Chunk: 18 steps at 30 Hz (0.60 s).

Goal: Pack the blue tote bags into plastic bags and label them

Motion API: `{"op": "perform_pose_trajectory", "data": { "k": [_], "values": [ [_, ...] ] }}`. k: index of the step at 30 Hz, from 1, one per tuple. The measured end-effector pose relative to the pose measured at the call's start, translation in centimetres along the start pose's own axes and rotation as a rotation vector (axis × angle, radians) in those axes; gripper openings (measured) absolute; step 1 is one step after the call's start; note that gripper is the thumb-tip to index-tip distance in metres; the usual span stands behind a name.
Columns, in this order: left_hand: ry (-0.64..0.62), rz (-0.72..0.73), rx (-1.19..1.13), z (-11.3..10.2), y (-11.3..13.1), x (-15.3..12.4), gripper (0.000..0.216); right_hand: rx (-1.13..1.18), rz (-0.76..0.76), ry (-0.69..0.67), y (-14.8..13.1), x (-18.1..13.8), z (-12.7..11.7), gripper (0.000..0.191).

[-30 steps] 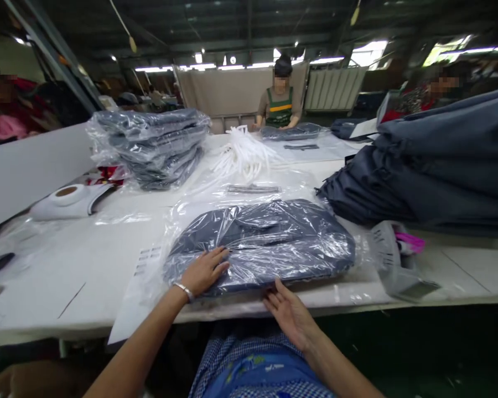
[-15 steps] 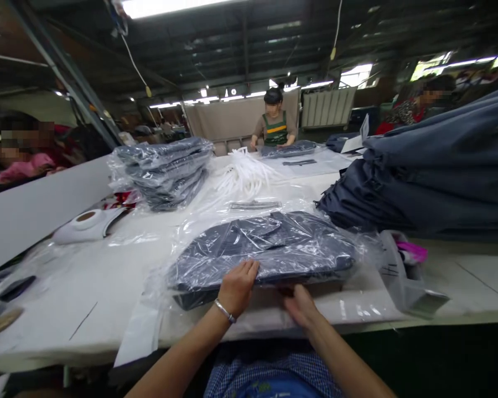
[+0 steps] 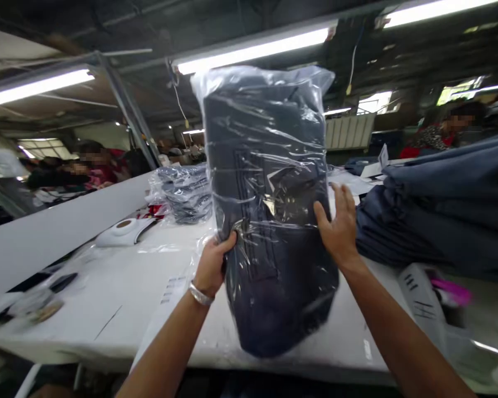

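A folded dark navy garment in a clear plastic bag (image 3: 269,204) stands upright in front of me, lifted above the white table (image 3: 108,287). My left hand (image 3: 212,264), with a metal bracelet at the wrist, grips the bag's left edge, thumb on its front. My right hand (image 3: 338,228) presses against the bag's right side, fingers stretched up along it and thumb on the front. The bag's loose open end bunches at the top.
A stack of bagged garments (image 3: 185,192) and a white tape dispenser (image 3: 122,232) sit at the back left. A tall pile of unbagged navy garments (image 3: 440,215) fills the right. Flat plastic bags (image 3: 170,287) lie below my left arm. Other people (image 3: 95,166) work beyond the table.
The bagged garment lay flat on the table under my hands; now both hands have raised it upright off the surface. My view has tilted upward.
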<state>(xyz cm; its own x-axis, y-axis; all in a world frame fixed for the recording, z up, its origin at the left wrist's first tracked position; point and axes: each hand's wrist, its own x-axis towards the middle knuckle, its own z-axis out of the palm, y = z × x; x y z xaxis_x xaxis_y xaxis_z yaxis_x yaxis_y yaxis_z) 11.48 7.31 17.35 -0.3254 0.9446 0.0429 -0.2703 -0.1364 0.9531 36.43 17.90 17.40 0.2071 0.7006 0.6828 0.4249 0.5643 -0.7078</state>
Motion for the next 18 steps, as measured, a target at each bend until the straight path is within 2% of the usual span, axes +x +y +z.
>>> {"op": "perform_pose_trajectory", "data": {
  "k": [1, 5, 9, 13, 15, 16, 18],
  "values": [
    [0.020, -0.054, -0.102, -0.3, -1.8, -0.8, 0.047, -0.124, 0.054, -0.035, 1.5, 0.1, -0.4, 0.069],
    [0.105, -0.178, -0.353, -0.5, -9.6, -4.7, 0.045, -0.347, 0.250, -0.465, 6.9, 0.8, -0.5, 0.072],
    [0.160, -0.207, -0.488, 0.1, -15.4, -7.9, 0.044, -0.386, 0.198, -0.634, 9.6, 1.3, 2.7, 0.066],
    [0.176, -0.241, -0.475, 0.9, -19.1, -9.2, 0.049, -0.416, 0.049, -0.772, 11.9, 2.0, 6.9, 0.062],
    [0.108, -0.288, -0.302, 1.1, -20.0, -9.3, 0.052, -0.461, -0.010, -0.843, 13.2, 2.7, 8.7, 0.060],
    [0.036, -0.338, -0.165, 1.0, -20.0, -9.3, 0.055, -0.495, -0.029, -0.872, 13.8, 3.0, 9.6, 0.058],
    [-0.226, -0.476, 0.139, 0.2, -19.5, -8.9, 0.058, -0.573, -0.067, -0.873, 14.1, 3.2, 11.3, 0.056]
  ]
}}
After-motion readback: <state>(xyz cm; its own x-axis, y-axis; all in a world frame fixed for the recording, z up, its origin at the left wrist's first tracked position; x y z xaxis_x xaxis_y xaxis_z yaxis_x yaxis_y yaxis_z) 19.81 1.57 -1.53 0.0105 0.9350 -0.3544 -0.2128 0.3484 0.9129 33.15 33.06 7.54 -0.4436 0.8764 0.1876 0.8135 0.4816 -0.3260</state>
